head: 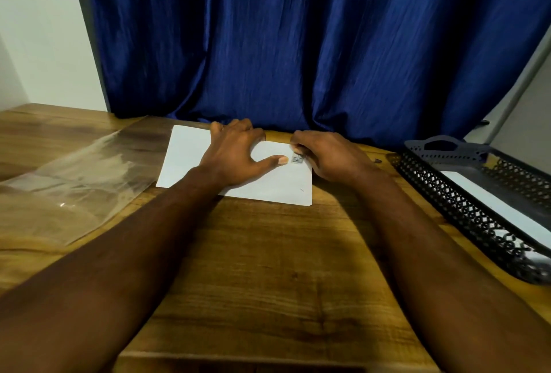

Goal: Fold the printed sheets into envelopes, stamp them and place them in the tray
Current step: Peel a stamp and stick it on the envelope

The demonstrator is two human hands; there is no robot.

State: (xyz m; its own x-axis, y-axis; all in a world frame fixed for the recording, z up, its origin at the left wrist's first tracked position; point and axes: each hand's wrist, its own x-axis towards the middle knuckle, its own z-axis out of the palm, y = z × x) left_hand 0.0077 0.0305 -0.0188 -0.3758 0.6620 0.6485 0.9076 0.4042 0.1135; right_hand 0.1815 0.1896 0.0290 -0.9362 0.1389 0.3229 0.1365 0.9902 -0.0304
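A white envelope (277,186) lies flat on the wooden table (268,268) near its far edge. My left hand (235,153) rests spread on the envelope, thumb stretched to the right and pressing the paper. A small grey stamp (297,159) sits near the envelope's upper right corner. My right hand (331,157) is curled over that corner, its fingertips on the stamp. At the right stands a black lattice tray (465,208) with a white envelope (495,202) lying inside it.
A clear plastic sleeve (74,181) lies on the table at the left. A blue curtain (298,44) hangs right behind the table. A tiny dark object (378,160) lies between my right hand and the tray.
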